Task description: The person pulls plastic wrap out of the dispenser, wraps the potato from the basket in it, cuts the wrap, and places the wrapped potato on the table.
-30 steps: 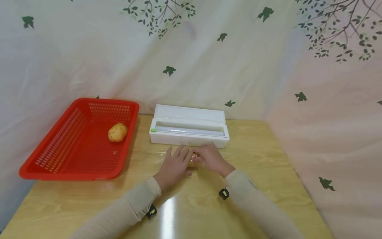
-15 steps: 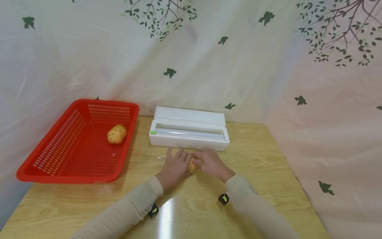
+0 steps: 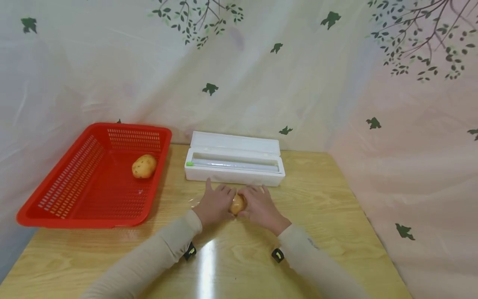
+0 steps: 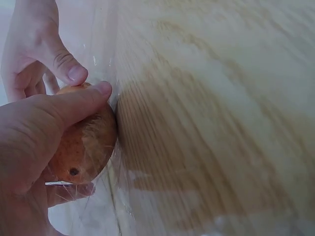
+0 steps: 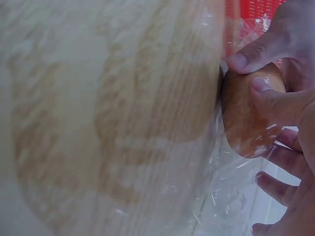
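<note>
Between my hands, a potato (image 3: 237, 204) sits close over the table, with clear cling film (image 5: 219, 201) clinging to it and spreading out beside it. My left hand (image 3: 215, 202) holds the potato's left side, thumb on the near side and fingers curled behind. From the right, my right hand (image 3: 262, 209) grips it too. In the left wrist view the two thumbs nearly meet on the potato (image 4: 88, 147), which shows a dark spot and wrinkled film. The right wrist view has both thumbs pressing the potato (image 5: 248, 118), with several right fingers spread behind it.
Just behind the hands stands an open white box (image 3: 235, 177) holding a roll of cling film (image 3: 235, 165), with a green piece at its left end. To the left is a red basket (image 3: 154, 197) with another potato (image 3: 144, 166) inside. A patterned cloth (image 3: 239, 112) hangs behind the table.
The right hand has gone from bent fingers over the potato's top to a wider grip on its right side. More of the potato shows between the hands. The left hand stays beside it.
</note>
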A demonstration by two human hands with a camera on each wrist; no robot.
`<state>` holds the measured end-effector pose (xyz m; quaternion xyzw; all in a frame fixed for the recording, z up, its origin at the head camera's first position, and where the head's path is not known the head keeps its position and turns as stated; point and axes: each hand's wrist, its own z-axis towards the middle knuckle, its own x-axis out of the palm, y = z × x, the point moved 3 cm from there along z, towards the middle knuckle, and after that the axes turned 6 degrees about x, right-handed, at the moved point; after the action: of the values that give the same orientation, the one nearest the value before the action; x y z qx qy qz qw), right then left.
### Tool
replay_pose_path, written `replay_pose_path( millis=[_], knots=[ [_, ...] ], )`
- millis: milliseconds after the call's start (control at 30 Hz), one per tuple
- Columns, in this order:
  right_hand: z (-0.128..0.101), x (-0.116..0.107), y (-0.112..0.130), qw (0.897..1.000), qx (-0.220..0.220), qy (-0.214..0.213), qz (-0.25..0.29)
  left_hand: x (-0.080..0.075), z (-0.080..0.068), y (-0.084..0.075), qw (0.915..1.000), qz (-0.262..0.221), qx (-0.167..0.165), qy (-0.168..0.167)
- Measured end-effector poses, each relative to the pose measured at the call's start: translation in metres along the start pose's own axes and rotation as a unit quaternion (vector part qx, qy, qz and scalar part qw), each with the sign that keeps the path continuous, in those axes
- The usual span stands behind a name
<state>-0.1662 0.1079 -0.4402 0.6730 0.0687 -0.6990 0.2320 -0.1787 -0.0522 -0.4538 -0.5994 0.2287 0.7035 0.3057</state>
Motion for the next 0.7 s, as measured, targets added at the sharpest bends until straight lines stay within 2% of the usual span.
replay_pose_path(
  millis=[233,400,533,633,700],
  knots=[
    [0.006,0.005,-0.005,1.000,0.000,0.014,-0.007,0.002,0.004,0.005,0.9993,-0.029,-0.008,0.022],
    [0.019,0.006,-0.012,0.999,-0.009,0.033,-0.003,0.004,0.011,0.011,0.9992,-0.010,-0.004,0.038],
    [0.026,0.006,-0.018,0.997,-0.030,0.052,0.041,0.009,0.014,0.013,0.9988,0.008,0.006,0.048],
    [0.029,0.006,-0.023,0.993,-0.044,0.061,0.086,0.013,0.013,0.012,0.9990,0.028,0.020,0.030],
    [0.031,0.007,-0.026,0.990,-0.040,0.069,0.114,0.013,0.011,0.010,0.9980,0.052,0.035,0.005]
  ],
)
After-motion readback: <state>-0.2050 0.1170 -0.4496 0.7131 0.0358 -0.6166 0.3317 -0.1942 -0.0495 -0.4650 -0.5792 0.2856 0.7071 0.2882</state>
